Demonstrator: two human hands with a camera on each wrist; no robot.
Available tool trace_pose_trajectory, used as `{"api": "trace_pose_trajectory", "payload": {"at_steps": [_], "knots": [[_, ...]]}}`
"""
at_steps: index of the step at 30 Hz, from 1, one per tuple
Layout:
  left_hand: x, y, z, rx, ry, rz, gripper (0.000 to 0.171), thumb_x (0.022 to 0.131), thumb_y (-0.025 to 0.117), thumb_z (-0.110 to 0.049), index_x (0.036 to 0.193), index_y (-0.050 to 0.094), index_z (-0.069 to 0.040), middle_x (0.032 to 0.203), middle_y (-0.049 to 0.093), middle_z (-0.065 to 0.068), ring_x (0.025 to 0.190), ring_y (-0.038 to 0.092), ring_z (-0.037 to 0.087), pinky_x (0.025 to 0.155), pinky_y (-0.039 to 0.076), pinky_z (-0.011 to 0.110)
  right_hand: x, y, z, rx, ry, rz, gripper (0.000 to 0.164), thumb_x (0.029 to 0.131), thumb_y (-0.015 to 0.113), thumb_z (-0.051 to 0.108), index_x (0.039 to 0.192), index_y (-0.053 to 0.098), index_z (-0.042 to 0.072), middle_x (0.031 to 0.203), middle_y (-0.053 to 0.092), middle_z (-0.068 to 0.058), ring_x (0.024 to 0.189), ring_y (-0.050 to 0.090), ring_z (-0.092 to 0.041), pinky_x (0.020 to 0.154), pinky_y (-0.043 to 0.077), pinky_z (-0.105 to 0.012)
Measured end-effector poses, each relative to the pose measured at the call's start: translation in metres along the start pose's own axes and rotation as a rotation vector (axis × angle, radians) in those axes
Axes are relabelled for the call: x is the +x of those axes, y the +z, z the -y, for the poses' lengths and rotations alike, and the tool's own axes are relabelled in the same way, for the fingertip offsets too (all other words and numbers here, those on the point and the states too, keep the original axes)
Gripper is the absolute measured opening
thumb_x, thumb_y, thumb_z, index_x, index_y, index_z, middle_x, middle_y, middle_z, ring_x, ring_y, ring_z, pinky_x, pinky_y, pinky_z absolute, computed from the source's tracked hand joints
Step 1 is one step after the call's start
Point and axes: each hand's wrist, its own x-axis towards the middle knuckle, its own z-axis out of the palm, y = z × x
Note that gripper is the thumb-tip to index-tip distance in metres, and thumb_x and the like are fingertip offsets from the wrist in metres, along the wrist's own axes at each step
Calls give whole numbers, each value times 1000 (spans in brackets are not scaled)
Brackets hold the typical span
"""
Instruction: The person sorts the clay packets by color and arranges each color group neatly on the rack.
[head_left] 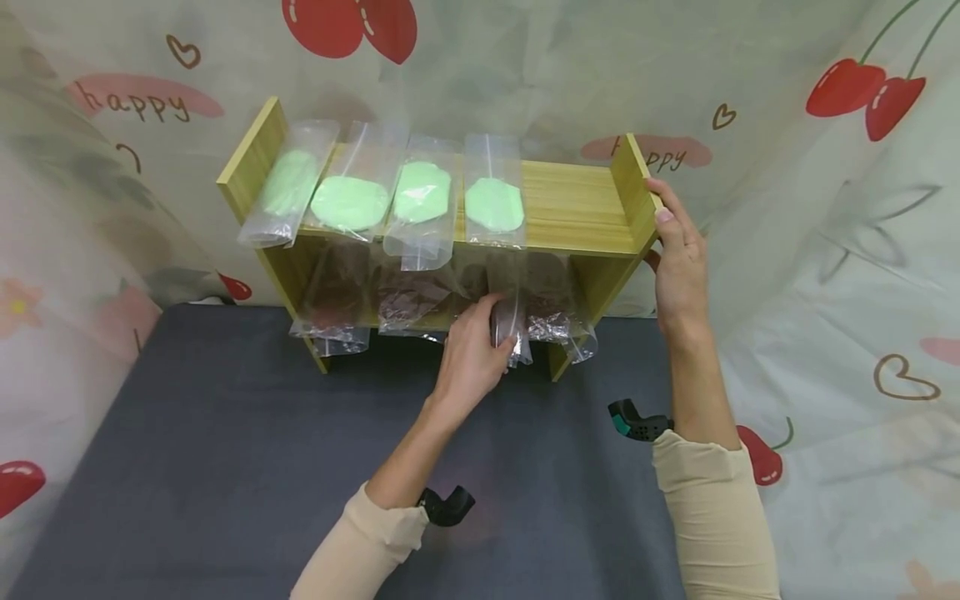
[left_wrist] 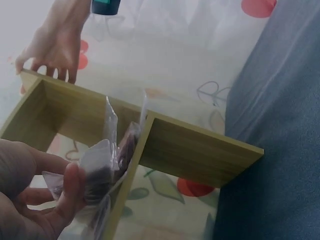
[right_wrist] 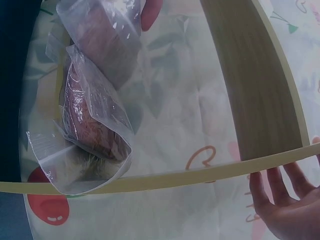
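A small two-tier wooden shelf (head_left: 577, 208) stands on a dark grey cloth. On its lower board, my left hand (head_left: 476, 346) pinches a clear zip bag (head_left: 510, 308) between thumb and fingers. The left wrist view shows that bag (left_wrist: 97, 167) holding something dark, just in front of the board. My right hand (head_left: 682, 267) grips the upper end of the shelf's right side panel (head_left: 637, 187). Beside the pinched bag, another bag (right_wrist: 95, 120) with reddish-brown contents sits near the right panel. More bags (head_left: 333, 292) rest to the left on the same board.
Along the top board are several clear bags with pale green pieces (head_left: 422, 192), from the left panel to just past the middle. Dark grey cloth (head_left: 225, 450) covers the table. A cherry-printed curtain (head_left: 847, 275) hangs behind and beside the shelf.
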Motion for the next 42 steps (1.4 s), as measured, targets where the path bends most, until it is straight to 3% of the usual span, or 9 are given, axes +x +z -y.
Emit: {"api": "trace_pose_trajectory", "payload": {"at_steps": [5, 9, 16, 21, 30, 35, 39, 42], "knots": [[4, 1, 5, 42, -31, -5, 55, 86, 77, -11, 136, 55, -6, 128, 58, 19, 116, 57, 35, 94, 48, 48, -1, 1, 0, -18, -4, 9, 37, 106, 42, 26, 139, 59, 23, 140, 51, -7, 114, 48, -24, 95, 40, -41], [3, 3, 6, 85, -44, -37, 55, 87, 78, -15, 137, 55, -8, 132, 49, 23, 113, 57, 40, 89, 50, 51, -2, 1, 1, -14, -6, 7, 37, 106, 42, 26, 139, 59, 23, 140, 50, -7, 115, 48, -24, 96, 40, -41], [1, 4, 3, 229, -25, -133, 50, 88, 76, -31, 133, 59, -17, 133, 47, 18, 74, 64, 34, 60, 51, 48, -2, 2, 1, -18, -14, 8, 37, 106, 43, 27, 140, 58, 23, 141, 49, -6, 117, 47, -24, 98, 39, -44], [0, 2, 5, 278, 4, -151, 48, 91, 73, -36, 132, 60, -16, 130, 57, 8, 97, 63, 33, 72, 53, 50, -2, 3, 2, -16, -19, 7, 37, 106, 43, 26, 139, 58, 23, 141, 49, -6, 117, 47, -24, 98, 39, -44], [-21, -3, 6, 209, 28, -145, 48, 94, 70, -35, 137, 59, -17, 137, 54, 8, 117, 54, 29, 75, 53, 50, -3, 3, 1, -33, -17, -8, 37, 106, 44, 30, 141, 57, 25, 140, 51, -6, 117, 47, -23, 98, 39, -44], [-33, -7, 8, 172, 55, -147, 51, 93, 71, -31, 139, 56, -16, 137, 54, 8, 116, 56, 30, 76, 53, 48, -5, 3, -3, -134, -51, -25, 43, 107, 40, 35, 149, 47, 27, 149, 47, 2, 130, 44, -18, 100, 41, -39], [-41, -14, 11, 174, 61, -152, 56, 91, 74, -28, 142, 53, -17, 135, 56, 8, 115, 57, 31, 79, 53, 48, -8, 1, -8, -267, -97, -3, 47, 108, 33, 35, 154, 36, 23, 156, 37, 6, 142, 34, -10, 111, 32, -32], [-46, -19, 16, 191, 73, -140, 57, 91, 74, -28, 142, 52, -17, 136, 56, 7, 115, 57, 30, 80, 53, 48, -16, -3, -9, -342, -95, 14, 48, 108, 32, 36, 153, 39, 21, 150, 46, -1, 135, 43, -10, 110, 35, -32]]}}
